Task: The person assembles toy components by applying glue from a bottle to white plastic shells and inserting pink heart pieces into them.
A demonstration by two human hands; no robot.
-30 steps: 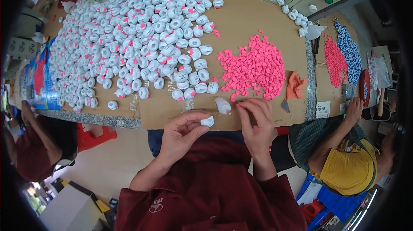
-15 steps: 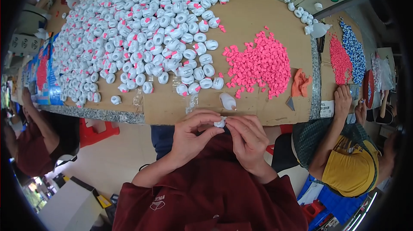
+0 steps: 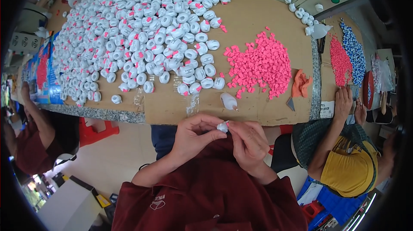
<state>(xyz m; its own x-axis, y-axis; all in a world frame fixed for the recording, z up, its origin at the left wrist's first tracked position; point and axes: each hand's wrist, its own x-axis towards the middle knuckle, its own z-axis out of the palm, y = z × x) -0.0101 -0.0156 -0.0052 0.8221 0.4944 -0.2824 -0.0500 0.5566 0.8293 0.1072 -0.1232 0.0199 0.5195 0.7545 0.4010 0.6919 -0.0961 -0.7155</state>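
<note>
Cardboard sheet [image 3: 254, 14]: covers worktop, under the heap of small pink pcs. [image 3: 262, 65] (ref. landmark, "pink heap").
Heap of white ring-shaped parts [image 3: 129, 37], many w/ pink tabs: L of pink heap, spread wide.
Co-worker in yellow top [image 3: 350, 166]: R of pink heap, on near side, well apart.
L hand [image 3: 195, 134]: near side of pink heap, offset L; thumb & fingers closed on a white part.
R hand [image 3: 249, 140]: near side of pink heap; thumb & index pinched together at R side of same part, other fingers curled.
Squeeze bottle [image 3: 228, 101], translucent white: lying near pink heap, near-L side.
Orange cloth [image 3: 302, 83]: just R of pink heap.
Grey triangular blade [image 3: 291, 104]: near-R side of pink heap.
White part [image 3: 222, 127]: btwn both hands' fingertips, near side of pink heap, offset L.
Pink spot [image 3: 228, 123]: at R fingertips; exact seating n/a, too small to tell.
</note>
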